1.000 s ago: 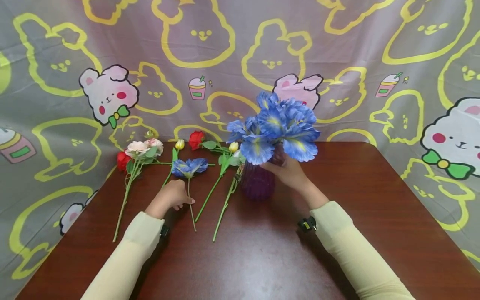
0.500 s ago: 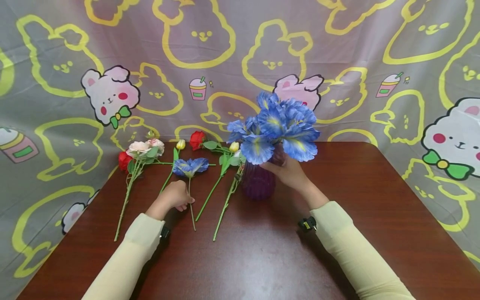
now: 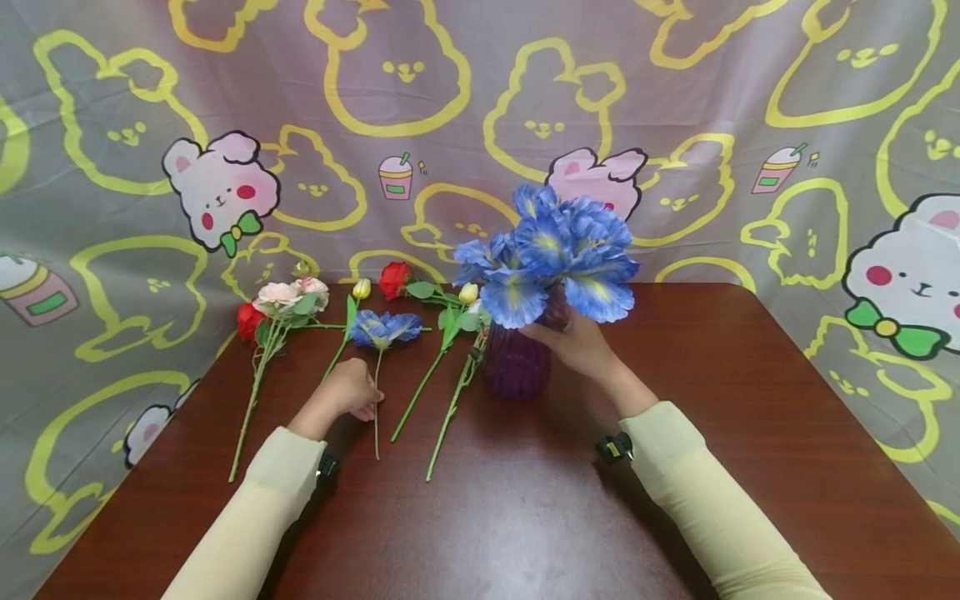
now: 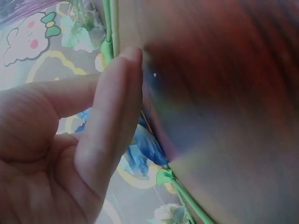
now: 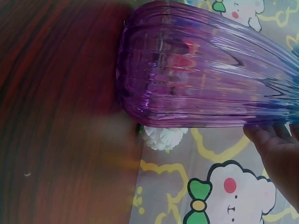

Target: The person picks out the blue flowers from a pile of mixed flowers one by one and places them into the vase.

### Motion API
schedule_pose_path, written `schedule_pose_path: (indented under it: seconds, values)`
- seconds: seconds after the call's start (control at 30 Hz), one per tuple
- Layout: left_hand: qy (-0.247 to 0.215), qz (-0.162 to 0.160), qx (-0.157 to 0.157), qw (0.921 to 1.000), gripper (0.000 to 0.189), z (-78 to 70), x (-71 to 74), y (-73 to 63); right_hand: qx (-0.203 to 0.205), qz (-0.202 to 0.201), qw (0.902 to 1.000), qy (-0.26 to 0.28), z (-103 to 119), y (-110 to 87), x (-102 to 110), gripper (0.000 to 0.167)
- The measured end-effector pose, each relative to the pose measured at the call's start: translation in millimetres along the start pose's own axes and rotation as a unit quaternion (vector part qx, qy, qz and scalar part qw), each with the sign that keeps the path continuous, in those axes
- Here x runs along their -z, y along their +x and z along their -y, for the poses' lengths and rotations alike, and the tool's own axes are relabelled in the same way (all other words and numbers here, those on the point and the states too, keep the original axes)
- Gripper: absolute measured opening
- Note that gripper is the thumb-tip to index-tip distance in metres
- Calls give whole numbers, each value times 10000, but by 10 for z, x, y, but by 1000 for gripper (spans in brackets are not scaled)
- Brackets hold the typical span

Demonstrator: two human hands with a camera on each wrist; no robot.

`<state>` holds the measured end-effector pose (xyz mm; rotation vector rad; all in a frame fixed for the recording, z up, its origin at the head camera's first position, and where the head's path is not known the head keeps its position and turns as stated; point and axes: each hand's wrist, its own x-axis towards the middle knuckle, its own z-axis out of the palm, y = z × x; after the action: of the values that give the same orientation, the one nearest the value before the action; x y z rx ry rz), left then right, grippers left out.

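In the head view, my left hand [image 3: 348,390] pinches the stem of a blue artificial iris [image 3: 385,329] whose lower end points toward me. Thumb and index finger of the left hand [image 4: 93,135] meet in the left wrist view, with blue petals partly hidden behind them. My right hand [image 3: 581,346] grips the neck of a purple ribbed glass vase [image 3: 517,371], which stands upright on the table. Several blue irises [image 3: 562,250] fill the mouth of the vase and cover part of the hand. The right wrist view shows the vase [image 5: 201,70] close up, fingers at its narrow part.
On the brown table [image 3: 540,517], left of the vase, lie a pale pink flower [image 3: 277,296], red roses [image 3: 393,280] and yellow tulips [image 3: 362,289]. A long-stemmed white flower [image 3: 453,408] lies beside the vase. A patterned curtain [image 3: 480,100] hangs behind the table.
My left hand has shifted slightly left and away from me with the iris. Its stem end has swung left, its bloom a little right. My right hand and the vase have not moved.
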<state>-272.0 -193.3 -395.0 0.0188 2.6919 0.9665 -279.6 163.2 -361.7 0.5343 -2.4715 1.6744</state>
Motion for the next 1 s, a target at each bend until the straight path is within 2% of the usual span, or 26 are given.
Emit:
schedule_pose_path:
  seconds: [0.2,0.37,0.53,0.77,0.87,1.0]
  values:
    - [-253,-98,-36,9996,18,-3,17,-52,-130,179,9997,51,32,8,3,74]
    - [-322,-210,-249,9990,21,-30,29,-94,-189,203,9996,29,158,-40,0,78]
    - [-466,-382,-512,9969,18,-107,42,-128,307,82,9995,74,326,-139,-4,80]
    - [-507,-893,-995,9897,14,-212,27,-152,500,-169,9981,-303,79,-90,-26,81]
    - [-558,-1122,-1221,9846,13,-264,19,-158,741,-335,9955,-486,61,-96,-30,77]
    - [-552,-1369,-1503,9776,12,-339,11,-170,1214,-539,9902,-434,88,-117,-34,70]
